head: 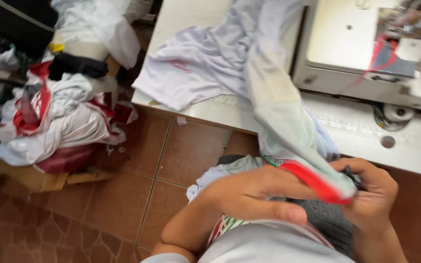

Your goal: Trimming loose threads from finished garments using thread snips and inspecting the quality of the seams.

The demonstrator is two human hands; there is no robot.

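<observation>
Your left hand (252,195) lies loosely curled, fingers half closed over the red-edged hem of the white garment (288,131). Your right hand (369,192) pinches that same hem tightly. From both hands the garment rises onto the desk (415,151), beside the sewing machine (366,48).

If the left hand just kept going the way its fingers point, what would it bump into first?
The left hand points rightward, across the lap. It would most likely meet the red-edged white garment first, which it already touches, then the right hand just behind, though blur leaves depth uncertain.
</observation>
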